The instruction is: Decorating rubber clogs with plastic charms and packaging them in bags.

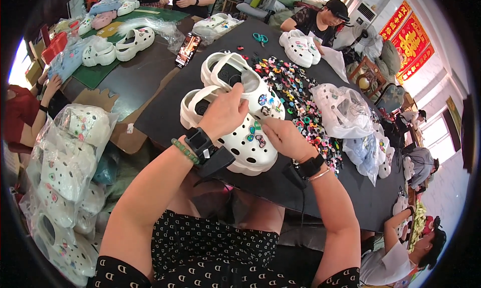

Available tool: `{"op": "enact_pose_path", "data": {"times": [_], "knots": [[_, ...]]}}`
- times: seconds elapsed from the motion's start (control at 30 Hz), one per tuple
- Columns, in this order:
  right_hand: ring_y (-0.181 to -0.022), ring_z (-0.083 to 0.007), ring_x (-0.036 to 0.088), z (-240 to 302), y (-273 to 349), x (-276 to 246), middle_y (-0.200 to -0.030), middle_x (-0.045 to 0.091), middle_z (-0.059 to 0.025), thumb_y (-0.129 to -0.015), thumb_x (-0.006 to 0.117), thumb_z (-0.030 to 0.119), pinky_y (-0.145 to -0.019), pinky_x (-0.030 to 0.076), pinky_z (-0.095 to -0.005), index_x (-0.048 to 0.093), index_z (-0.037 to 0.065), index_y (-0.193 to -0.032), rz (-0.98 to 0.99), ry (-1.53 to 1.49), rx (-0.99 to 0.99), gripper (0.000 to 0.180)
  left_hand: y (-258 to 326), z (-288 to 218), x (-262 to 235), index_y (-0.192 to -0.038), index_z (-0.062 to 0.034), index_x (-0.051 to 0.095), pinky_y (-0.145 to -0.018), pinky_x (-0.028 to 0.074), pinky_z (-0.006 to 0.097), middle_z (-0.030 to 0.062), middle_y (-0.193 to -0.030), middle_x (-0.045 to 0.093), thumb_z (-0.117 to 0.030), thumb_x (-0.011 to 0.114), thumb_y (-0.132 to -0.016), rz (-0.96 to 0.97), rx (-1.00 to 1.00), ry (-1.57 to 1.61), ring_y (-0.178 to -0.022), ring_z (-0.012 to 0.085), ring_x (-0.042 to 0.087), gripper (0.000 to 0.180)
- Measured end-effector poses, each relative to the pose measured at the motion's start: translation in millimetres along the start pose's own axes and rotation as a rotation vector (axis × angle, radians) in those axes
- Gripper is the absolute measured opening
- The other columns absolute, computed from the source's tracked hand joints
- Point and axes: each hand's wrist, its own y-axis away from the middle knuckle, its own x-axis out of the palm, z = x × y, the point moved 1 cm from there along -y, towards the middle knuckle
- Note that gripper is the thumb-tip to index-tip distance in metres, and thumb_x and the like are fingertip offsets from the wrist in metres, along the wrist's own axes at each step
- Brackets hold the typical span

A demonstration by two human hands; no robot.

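Two white clogs sit side by side on the dark table before me, toes toward the right and me. My left hand (228, 110) is closed on the nearer white clog (240, 150), its fingers reaching into the foot opening. My right hand (289, 137) is closed in a pinch at that clog's upper, beside a small green charm (257, 124). Whatever it pinches is hidden. Other charms, among them a dark bow-like one (260, 140), sit in the same upper. The farther clog (223, 70) also carries several charms, including a round blue one (262, 99).
Many loose colourful shoe charms (300, 95) spread beyond the clogs. Bagged clogs (343, 110) lie right; more fill clear bags (75, 163) at left. A phone (188, 50) and teal scissors (260, 38) lie farther off. Across the table a person (320, 25) works near white clogs (299, 47).
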Motion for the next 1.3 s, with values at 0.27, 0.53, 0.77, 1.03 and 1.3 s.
{"op": "enact_pose_path", "data": {"times": [0.27, 0.53, 0.77, 1.03, 1.3], "knots": [[-0.055, -0.0110, 0.043, -26.0, -3.5, 15.9, -0.063, 0.047, -0.0003, -0.104, 0.046, 0.025, -0.051, 0.036, -0.0270, 0.053, 0.005, -0.090, -0.173, -0.635, 0.519, 0.025, -2.0, -2.3, 2.5, -0.099, -0.0010, 0.043, -0.055, 0.044, 0.043, 0.0199, -0.065, 0.059, -0.014, 0.058, -0.092, 0.005, -0.008, 0.018, -0.060, 0.0365, 0.062, 0.021], [-0.066, -0.0458, 0.056, -22.5, 30.8, -16.3, -0.069, 0.057, -0.0235, -0.099, 0.052, 0.027, -0.055, 0.040, -0.0489, 0.050, 0.000, -0.086, -0.288, 0.149, 0.477, 0.030, 0.9, -1.3, -4.0, -0.096, 0.0005, 0.044, -0.059, 0.046, 0.049, 0.0228, -0.068, 0.061, -0.012, 0.057, -0.090, -0.001, -0.038, 0.050, -0.065, 0.0415, 0.062, 0.020], [-0.074, -0.0452, 0.060, -64.5, 87.8, -40.3, -0.076, 0.062, -0.0240, -0.093, 0.061, 0.025, -0.062, 0.043, -0.0523, 0.055, 0.000, -0.083, -0.196, 0.436, 0.557, 0.028, -2.3, -6.4, -2.8, -0.095, 0.0009, 0.044, -0.060, 0.045, 0.047, 0.0226, -0.068, 0.060, -0.013, 0.057, -0.090, 0.015, -0.056, 0.055, -0.065, 0.0403, 0.062, 0.020], [-0.086, -0.0425, 0.064, -50.4, 84.7, -52.6, -0.085, 0.066, -0.0246, -0.086, 0.068, 0.024, -0.073, 0.048, -0.0507, 0.060, -0.001, -0.086, -0.018, 0.459, 0.794, 0.026, -1.6, -6.3, -2.6, -0.095, 0.0003, 0.044, -0.058, 0.043, 0.045, 0.0206, -0.067, 0.058, -0.013, 0.058, -0.090, 0.028, -0.058, 0.087, -0.062, 0.0374, 0.059, 0.020], [-0.075, -0.0344, 0.057, -4.6, 4.6, -50.3, -0.076, 0.055, -0.0134, -0.077, 0.078, 0.030, -0.067, 0.045, -0.0426, 0.050, 0.002, -0.088, -0.091, 0.067, 0.313, 0.041, 0.7, -2.2, -6.9, -0.110, -0.0032, 0.050, -0.054, 0.038, 0.036, 0.0110, -0.066, 0.052, -0.015, 0.060, -0.092, 0.051, -0.079, 0.125, -0.058, 0.0186, 0.050, 0.023]]}}
